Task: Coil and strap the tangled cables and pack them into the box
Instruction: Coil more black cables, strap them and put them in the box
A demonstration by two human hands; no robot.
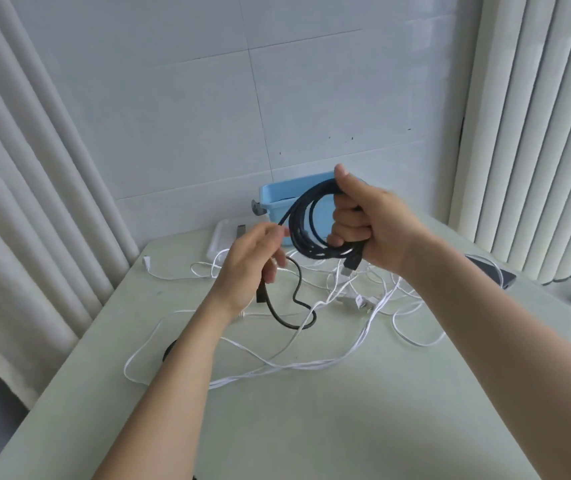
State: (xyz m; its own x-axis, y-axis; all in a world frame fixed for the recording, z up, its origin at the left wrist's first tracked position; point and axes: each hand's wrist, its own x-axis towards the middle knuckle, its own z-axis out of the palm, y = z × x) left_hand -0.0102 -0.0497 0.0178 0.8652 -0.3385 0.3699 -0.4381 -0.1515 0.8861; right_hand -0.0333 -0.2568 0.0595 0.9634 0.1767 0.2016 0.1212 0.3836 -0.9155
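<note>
Black cable (306, 223) coiled in right hand (369, 225), tail through left hand (254, 258).

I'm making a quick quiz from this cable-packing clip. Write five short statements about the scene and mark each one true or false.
1. The right hand grips the coiled black cable. True.
2. The left hand is empty. False: it holds the black cable's loose stretch.
3. The white cables are coiled and strapped. False: they lie loose and tangled on the table.
4. The blue box stands at the table's far edge, behind the hands. True.
5. The black cable is packed in the blue box. False: it is held up in front of it.
</note>
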